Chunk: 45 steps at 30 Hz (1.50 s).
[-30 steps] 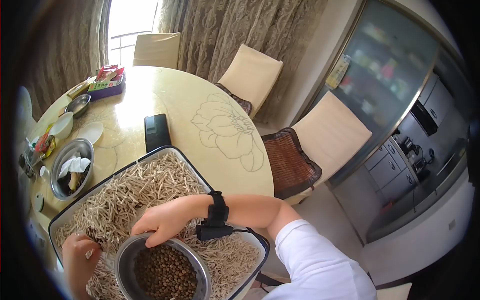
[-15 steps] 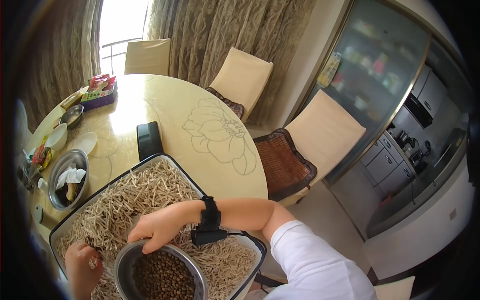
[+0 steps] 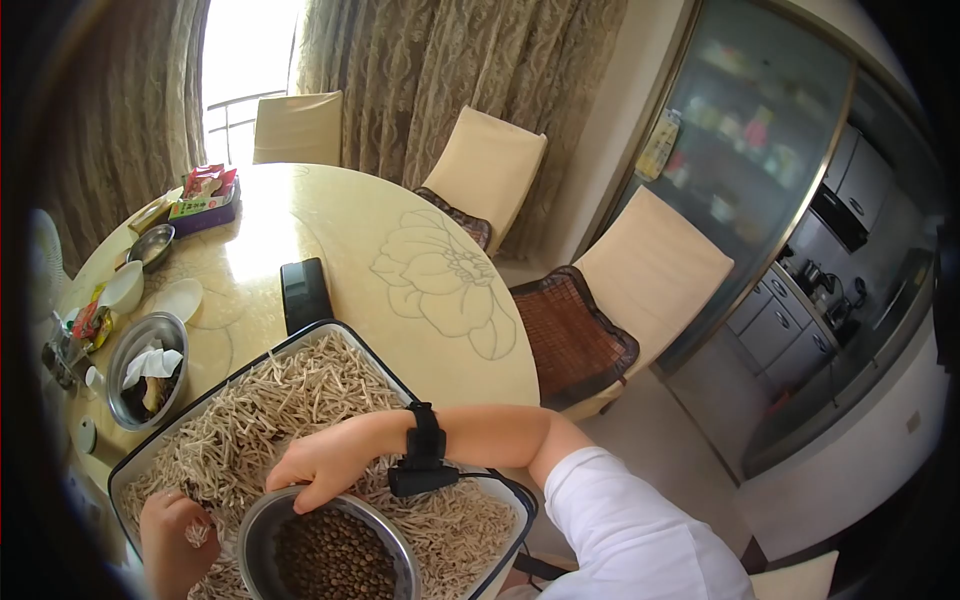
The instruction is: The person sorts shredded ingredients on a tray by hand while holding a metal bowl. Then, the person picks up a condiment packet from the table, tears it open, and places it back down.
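Note:
My right hand (image 3: 325, 462), a black band on its wrist, grips the far rim of a metal bowl (image 3: 262, 520) with thumb and fingers. Brown round pellets (image 3: 345, 555) fill the bowl's bottom. The bowl sits over a white, dark-rimmed tray (image 3: 370, 350) heaped with pale, thin dried strips (image 3: 290, 385). Left of the bowl, my left hand (image 3: 172, 535) is curled over the strips near the tray's left side, thumb and fingers close together; what lies between them is hard to make out.
A dark phone-like object (image 3: 305, 295) lies on the round table beyond the tray. To the left stand a metal bowl with crumpled tissue (image 3: 152, 362), a white bowl (image 3: 122, 288) and a smaller metal bowl (image 3: 152, 245). Covered chairs (image 3: 655, 280) surround the table.
The view has shifted slightly, so everything appears a little lower and to the right. My right hand keeps its hold on the bowl; my left hand remains curled beside it.

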Available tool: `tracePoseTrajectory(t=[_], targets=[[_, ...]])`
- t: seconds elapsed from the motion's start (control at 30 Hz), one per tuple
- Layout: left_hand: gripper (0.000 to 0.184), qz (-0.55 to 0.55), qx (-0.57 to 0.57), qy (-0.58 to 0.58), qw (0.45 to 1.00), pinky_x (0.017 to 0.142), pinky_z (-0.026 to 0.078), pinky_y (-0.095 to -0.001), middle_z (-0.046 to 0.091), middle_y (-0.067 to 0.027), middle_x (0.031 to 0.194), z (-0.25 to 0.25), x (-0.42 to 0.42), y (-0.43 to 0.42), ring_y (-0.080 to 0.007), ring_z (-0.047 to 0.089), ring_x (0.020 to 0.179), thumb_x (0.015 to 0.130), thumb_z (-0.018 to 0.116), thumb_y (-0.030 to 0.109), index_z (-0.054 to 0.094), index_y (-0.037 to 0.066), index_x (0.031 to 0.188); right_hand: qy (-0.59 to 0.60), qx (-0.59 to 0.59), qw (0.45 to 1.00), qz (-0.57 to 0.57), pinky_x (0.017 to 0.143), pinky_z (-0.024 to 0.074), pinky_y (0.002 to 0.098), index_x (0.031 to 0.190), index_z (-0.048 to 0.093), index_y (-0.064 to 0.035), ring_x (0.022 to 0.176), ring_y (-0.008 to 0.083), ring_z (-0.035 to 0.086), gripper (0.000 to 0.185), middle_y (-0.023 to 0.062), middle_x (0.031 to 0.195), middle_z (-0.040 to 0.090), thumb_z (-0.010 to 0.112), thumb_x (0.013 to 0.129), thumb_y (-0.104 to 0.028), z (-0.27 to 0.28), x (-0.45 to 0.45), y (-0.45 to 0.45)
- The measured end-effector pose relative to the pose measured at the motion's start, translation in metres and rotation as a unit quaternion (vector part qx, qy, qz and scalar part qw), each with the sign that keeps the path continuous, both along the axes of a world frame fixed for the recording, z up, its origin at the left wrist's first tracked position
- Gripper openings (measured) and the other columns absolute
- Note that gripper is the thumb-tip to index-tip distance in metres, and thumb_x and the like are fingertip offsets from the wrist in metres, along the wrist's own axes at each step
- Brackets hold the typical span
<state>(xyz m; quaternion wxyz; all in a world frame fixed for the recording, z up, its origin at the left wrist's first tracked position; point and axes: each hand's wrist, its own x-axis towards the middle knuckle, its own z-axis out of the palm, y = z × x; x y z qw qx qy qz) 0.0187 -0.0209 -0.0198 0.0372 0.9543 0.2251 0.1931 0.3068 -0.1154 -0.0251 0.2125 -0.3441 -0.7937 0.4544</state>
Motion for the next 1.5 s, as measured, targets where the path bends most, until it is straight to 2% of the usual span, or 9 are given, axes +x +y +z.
tracePoseTrajectory(t=[0.17,0.3,0.37,0.5,0.57,0.6,0.83,1.13,1.5], targets=[[0.021,-0.113,-0.322,-0.219,0.914,0.063,0.043,-0.0295,0.058,-0.0034,0.066,0.028,-0.003,-0.024,-0.0195,0.056,0.067,0.049,0.070,-0.001,0.060,0.009,0.065,-0.015,-0.026,1.000,-0.002,0.080,0.0478,0.0395,0.110,0.059,0.0043,0.093,0.0314,0.062,0.031,0.0187,0.098,0.065,0.059,0.087,-0.016,-0.003,0.000,0.001],[0.020,-0.197,-0.301,-0.201,0.911,0.061,0.043,-0.0286,0.061,-0.0033,0.064,0.051,-0.002,-0.037,-0.0176,0.058,0.064,0.051,0.074,0.000,0.064,0.008,0.066,0.000,-0.010,1.000,0.002,0.080,0.0479,0.0391,0.109,0.059,0.0043,0.093,0.0311,0.062,0.030,0.0184,0.097,0.064,0.059,0.087,-0.016,-0.003,0.000,0.000],[0.026,-0.228,-0.348,-0.030,0.909,0.072,0.052,-0.0404,0.069,-0.0145,0.100,0.070,-0.003,-0.041,-0.0316,0.066,0.089,0.069,0.079,0.018,0.069,0.009,0.091,-0.008,-0.013,1.000,0.003,0.080,0.0477,0.0392,0.108,0.059,0.0043,0.092,0.0309,0.062,0.029,0.0183,0.097,0.064,0.058,0.087,-0.015,0.000,0.000,0.001],[0.018,-0.220,-0.306,0.022,0.926,0.071,0.052,-0.0404,0.069,-0.0133,0.095,0.067,0.005,-0.042,-0.0313,0.066,0.085,0.072,0.075,0.013,0.068,0.004,0.085,-0.016,-0.007,1.000,0.008,0.079,0.0474,0.0394,0.108,0.059,0.0041,0.091,0.0305,0.062,0.028,0.0182,0.097,0.064,0.058,0.088,-0.016,0.001,0.001,0.000],[0.018,-0.164,-0.275,-0.137,0.937,0.058,0.044,-0.0291,0.064,-0.0045,0.064,0.031,-0.003,-0.028,-0.0185,0.060,0.061,0.053,0.076,0.000,0.069,0.007,0.067,-0.004,0.021,1.000,-0.007,0.075,0.0484,0.0386,0.105,0.061,0.0016,0.085,0.0280,0.062,0.030,0.0161,0.091,0.065,0.060,0.085,-0.021,0.001,0.000,-0.001],[0.016,-0.142,-0.295,-0.127,0.936,0.061,0.047,-0.0335,0.064,-0.0072,0.070,0.040,-0.001,-0.027,-0.0250,0.063,0.069,0.058,0.075,-0.001,0.068,0.008,0.070,-0.010,0.008,1.000,-0.012,0.076,0.0481,0.0394,0.105,0.060,0.0018,0.086,0.0287,0.062,0.030,0.0167,0.092,0.065,0.060,0.086,-0.021,0.006,0.001,-0.002],[0.017,-0.063,-0.233,-0.181,0.953,0.065,0.050,-0.0282,0.066,-0.0074,0.076,0.036,-0.008,0.006,-0.0167,0.064,0.069,0.073,0.073,-0.004,0.071,0.003,0.087,-0.106,-0.050,0.993,0.002,0.075,0.0487,0.0397,0.117,0.057,-0.0001,0.083,0.0315,0.063,0.032,0.0186,0.093,0.065,0.057,0.094,-0.022,0.024,0.000,-0.002],[0.007,-0.019,-0.095,-0.017,0.995,0.074,0.049,-0.0381,0.067,-0.0069,0.079,0.019,-0.020,0.025,-0.0267,0.063,0.078,0.076,0.071,0.008,0.068,0.006,0.082,-0.106,-0.041,0.993,-0.030,0.066,0.0483,0.0327,0.127,0.056,-0.0027,0.072,0.0223,0.063,0.038,0.0124,0.087,0.066,0.059,0.094,-0.022,0.024,-0.003,-0.005],[0.006,-0.042,-0.132,0.053,0.989,0.073,0.048,-0.0390,0.064,-0.0064,0.079,0.017,-0.022,0.023,-0.0278,0.062,0.079,0.075,0.069,0.008,0.067,0.007,0.081,-0.146,-0.064,0.986,-0.042,0.057,0.0468,0.0302,0.128,0.057,-0.0058,0.058,0.0173,0.060,0.039,0.0097,0.071,0.062,0.059,0.094,-0.023,0.028,-0.003,-0.005]])
